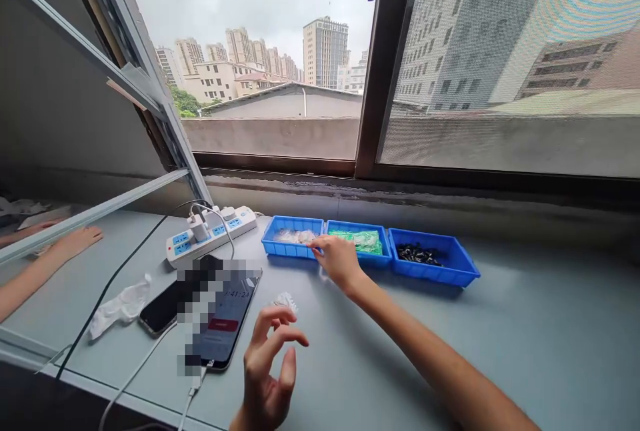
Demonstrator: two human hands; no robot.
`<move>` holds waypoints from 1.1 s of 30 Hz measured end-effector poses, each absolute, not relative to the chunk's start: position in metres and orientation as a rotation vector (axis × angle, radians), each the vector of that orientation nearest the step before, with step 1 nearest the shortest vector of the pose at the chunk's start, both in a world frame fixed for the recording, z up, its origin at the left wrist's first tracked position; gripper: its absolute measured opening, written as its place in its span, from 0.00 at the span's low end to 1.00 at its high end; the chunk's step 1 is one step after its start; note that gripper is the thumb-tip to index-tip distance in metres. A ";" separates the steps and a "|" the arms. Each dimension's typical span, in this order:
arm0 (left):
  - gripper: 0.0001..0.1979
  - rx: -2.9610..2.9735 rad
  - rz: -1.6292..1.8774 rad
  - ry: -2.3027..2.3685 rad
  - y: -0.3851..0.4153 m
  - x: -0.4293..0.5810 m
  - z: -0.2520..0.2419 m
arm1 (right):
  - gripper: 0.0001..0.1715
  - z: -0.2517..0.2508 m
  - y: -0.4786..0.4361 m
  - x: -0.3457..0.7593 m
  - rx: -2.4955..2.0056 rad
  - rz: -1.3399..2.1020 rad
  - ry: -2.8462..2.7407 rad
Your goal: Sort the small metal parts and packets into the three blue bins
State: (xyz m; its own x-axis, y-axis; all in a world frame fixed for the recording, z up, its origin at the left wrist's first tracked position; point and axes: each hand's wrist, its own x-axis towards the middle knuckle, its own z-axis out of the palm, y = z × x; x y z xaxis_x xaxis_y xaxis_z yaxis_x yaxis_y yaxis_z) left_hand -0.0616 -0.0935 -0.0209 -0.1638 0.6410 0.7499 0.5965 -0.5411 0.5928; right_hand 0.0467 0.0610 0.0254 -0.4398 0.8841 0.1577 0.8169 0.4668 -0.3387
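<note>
My right hand reaches to the front right corner of the left blue bin, which holds small clear-whitish pieces. Its thumb and fingertips are pinched together at the rim; whatever is between them is too small to make out. Nearer to me, my left hand is raised palm-inward over the table, fingers bent but apart, holding nothing. Just behind its fingers lies a small clear, ridged item. The middle blue bin contains green-and-white packets, and the right blue bin contains small black parts.
Left of my hands lie a large phone on a cable, a second dark phone, a crumpled white tissue and a white power strip. Beyond a metal frame, another person's hand rests on the table. A window stands behind.
</note>
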 end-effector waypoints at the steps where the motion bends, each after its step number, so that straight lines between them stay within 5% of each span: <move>1: 0.13 1.996 1.854 1.489 -0.094 -0.061 -0.022 | 0.16 0.025 0.060 0.046 -1.449 0.284 -2.419; 15: 0.14 2.216 1.862 1.455 -0.092 -0.071 -0.017 | 0.15 0.026 0.048 0.045 -1.420 0.189 -2.490; 24: 0.15 2.125 1.911 1.539 -0.092 -0.069 -0.014 | 0.27 0.007 0.032 0.038 -0.839 0.495 -2.774; 30: 0.12 2.158 1.733 1.555 -0.088 -0.062 -0.011 | 0.12 0.006 0.032 0.040 -0.828 0.596 -2.819; 33: 0.11 2.165 1.703 1.592 -0.088 -0.063 -0.011 | 0.15 0.010 0.031 0.044 -0.832 0.621 -2.819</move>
